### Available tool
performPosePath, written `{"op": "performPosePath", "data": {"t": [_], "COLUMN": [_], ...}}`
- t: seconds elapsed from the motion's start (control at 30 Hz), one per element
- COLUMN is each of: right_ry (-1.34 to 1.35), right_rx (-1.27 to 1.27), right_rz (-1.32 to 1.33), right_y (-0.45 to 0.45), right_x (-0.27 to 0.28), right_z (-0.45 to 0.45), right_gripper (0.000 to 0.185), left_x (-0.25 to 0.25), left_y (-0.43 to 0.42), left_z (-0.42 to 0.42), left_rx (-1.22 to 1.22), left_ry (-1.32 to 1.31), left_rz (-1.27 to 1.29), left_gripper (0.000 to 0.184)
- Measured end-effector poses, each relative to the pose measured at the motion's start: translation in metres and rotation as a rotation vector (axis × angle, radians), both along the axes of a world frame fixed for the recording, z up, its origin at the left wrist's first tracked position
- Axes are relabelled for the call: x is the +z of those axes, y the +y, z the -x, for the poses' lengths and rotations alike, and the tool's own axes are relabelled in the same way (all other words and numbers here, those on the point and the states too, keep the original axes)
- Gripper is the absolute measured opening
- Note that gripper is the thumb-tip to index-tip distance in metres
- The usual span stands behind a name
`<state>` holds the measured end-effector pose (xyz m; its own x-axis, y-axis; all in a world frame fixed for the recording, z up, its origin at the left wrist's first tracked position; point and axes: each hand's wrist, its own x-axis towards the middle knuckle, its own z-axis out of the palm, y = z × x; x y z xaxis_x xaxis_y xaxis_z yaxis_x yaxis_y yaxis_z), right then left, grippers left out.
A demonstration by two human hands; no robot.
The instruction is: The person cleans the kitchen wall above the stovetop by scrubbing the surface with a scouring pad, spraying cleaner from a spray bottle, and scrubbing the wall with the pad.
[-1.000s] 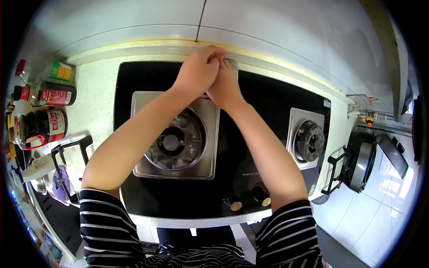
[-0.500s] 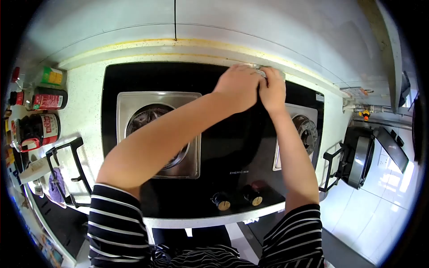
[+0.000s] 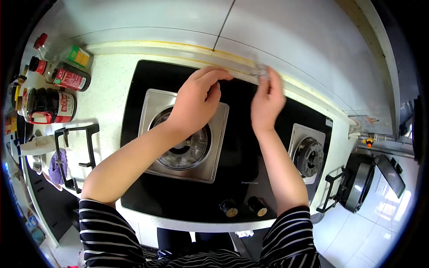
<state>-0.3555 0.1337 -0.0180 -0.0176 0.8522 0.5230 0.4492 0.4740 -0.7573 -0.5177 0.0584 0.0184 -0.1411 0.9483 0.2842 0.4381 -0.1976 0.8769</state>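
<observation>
Above the back of the black gas hob, my right hand is closed on a small crumpled grey thing, blurred and too unclear to name. That thing is close to the ledge at the foot of the wall. Over the back right corner of the left burner is my left hand, its fingers curved to the right and the thumb apart from them. I see nothing in it. The right burner lies to the right of my right forearm.
Several sauce bottles, one a dark jar, stand on the left counter. A black pan support lies left of the hob, another right of it. Two knobs are at the front. A dark pot is at far right.
My hands, together at the back edge before, have come apart. The left has moved left and nearer to me; the right keeps the grey thing. The view has shifted left.
</observation>
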Motion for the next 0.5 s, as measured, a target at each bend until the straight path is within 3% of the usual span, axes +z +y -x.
{"op": "performPosePath", "data": {"t": [0.1, 0.2, 0.3, 0.5], "right_ry": [-0.018, -0.284, -0.593, -0.765], "right_rx": [0.007, -0.006, -0.227, 0.344], "right_rz": [-0.383, -0.821, -0.983, -0.883], "right_y": [0.007, 0.037, 0.068, 0.080], "right_x": [0.064, 0.100, 0.084, 0.016], "right_z": [0.017, 0.035, 0.051, 0.055], "right_gripper": [0.034, 0.038, 0.036, 0.035], "left_x": [0.009, 0.025, 0.030, 0.027], "left_y": [-0.001, -0.003, 0.004, 0.022], "left_z": [0.009, 0.018, 0.027, 0.028], "left_rx": [0.086, 0.151, 0.191, 0.178], "left_ry": [0.063, 0.133, 0.278, 0.406], "left_rz": [-0.289, -0.444, -0.545, -0.494], "left_gripper": [0.037, 0.045, 0.048, 0.059]}}
